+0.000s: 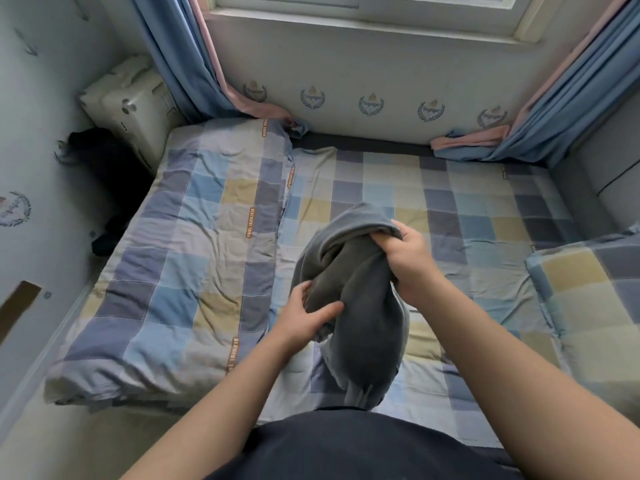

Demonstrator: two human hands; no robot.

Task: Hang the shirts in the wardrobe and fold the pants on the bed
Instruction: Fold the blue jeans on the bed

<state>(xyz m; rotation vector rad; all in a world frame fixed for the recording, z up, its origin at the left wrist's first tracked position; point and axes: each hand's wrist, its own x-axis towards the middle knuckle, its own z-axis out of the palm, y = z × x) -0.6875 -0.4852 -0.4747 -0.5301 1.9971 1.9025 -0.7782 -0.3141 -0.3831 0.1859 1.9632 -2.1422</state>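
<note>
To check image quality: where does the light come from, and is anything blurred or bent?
Head view: soft daylight enters from the window at the top; the wide-angle lens bends the walls and the edges of the bed; the dark corner at left is underexposed; the grey garment looks slightly soft.

A person seen from their own head-worn camera, so only the front of the body shows. A plain dark top (363, 448), navy to near black, fills the bottom centre of the view; its fabric looks smooth and matte, with no print, buttons or seams to be made out. The left forearm (225, 403) and the right forearm (519, 368) are both bare from wrist to the frame's edge; the right one looks broader, being closer to the wide-angle lens. The left hand (304, 317) and right hand (412, 261) are bare too. Fingernails are too blurred to describe.
</note>
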